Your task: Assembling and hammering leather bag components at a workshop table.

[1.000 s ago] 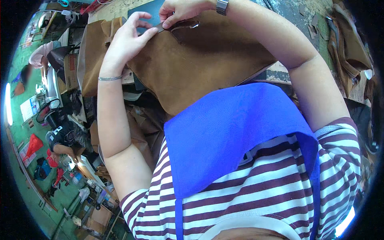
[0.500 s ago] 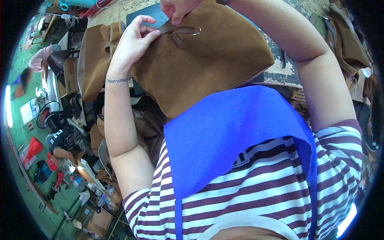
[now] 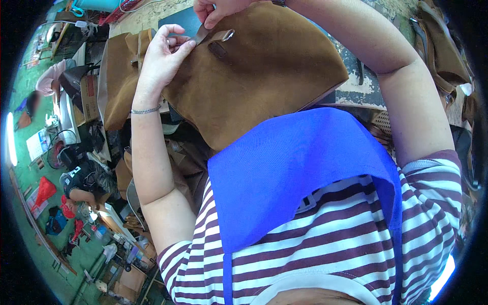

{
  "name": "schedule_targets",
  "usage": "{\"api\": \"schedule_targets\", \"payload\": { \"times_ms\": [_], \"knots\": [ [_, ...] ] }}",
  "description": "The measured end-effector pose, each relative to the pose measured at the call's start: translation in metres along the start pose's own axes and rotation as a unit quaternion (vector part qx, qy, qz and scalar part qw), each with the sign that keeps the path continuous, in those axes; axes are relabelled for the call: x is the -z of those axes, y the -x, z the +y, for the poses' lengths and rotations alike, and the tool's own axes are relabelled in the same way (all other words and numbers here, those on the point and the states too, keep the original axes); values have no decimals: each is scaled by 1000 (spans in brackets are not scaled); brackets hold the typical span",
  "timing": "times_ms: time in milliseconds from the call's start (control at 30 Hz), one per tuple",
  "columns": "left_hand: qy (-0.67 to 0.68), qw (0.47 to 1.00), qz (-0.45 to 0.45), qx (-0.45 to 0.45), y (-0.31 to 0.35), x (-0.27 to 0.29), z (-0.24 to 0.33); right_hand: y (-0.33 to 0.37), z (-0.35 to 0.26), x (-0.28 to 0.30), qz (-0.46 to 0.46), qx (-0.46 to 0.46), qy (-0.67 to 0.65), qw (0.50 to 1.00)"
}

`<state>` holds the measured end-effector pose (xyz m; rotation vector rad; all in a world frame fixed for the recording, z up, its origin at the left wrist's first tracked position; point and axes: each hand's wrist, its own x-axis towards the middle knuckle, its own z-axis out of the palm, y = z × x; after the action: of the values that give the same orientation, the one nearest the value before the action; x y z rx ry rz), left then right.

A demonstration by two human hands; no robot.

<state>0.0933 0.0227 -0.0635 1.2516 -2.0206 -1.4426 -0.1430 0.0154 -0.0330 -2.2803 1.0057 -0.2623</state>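
Observation:
A large brown suede leather piece [image 3: 274,71], which looks like a bag body, lies over the worktable in front of me. On its upper left part sits a short leather strap [image 3: 219,38] with a metal ring at its end and a small stitched tab below. My left hand [image 3: 163,56] has thumb and fingertips pinched at a narrow brown strip [image 3: 201,34] by the piece's left edge. Above it, my right hand [image 3: 218,10] pinches the other end of that strip, partly cut off by the top of the picture.
Another brown suede piece [image 3: 121,76] lies to the left on the table. More brown leather pieces [image 3: 442,51] hang or lie at the far right. A dark blue-green board [image 3: 177,21] shows under the work. On the left, a person [image 3: 81,178] sits at a cluttered bench.
Both hands have shifted slightly left and the right one slightly up. The strap with the metal ring has moved left and tilted upward with the suede.

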Motion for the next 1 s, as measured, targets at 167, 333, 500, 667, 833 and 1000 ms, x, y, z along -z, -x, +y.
{"api": "schedule_targets", "payload": {
  "times_ms": [167,333,500,667,833,1000],
  "knots": [
    [3,1000,0,-19,0,-3,1,-2,18,-11,0,40,-43,998],
    [-3,1000,5,-14,0,-5,0,3,12,-8,-23,13,-14,1000],
    [-2,999,11,-35,0,-8,0,6,12,-8,-9,29,2,1000],
    [-33,999,12,11,-2,-20,17,6,14,-10,-13,22,9,1000],
    [29,1000,6,6,-2,-19,10,-3,27,-30,46,34,-3,998],
    [37,999,34,-18,-2,-26,4,11,20,-36,78,31,-22,996]
  ]
}}
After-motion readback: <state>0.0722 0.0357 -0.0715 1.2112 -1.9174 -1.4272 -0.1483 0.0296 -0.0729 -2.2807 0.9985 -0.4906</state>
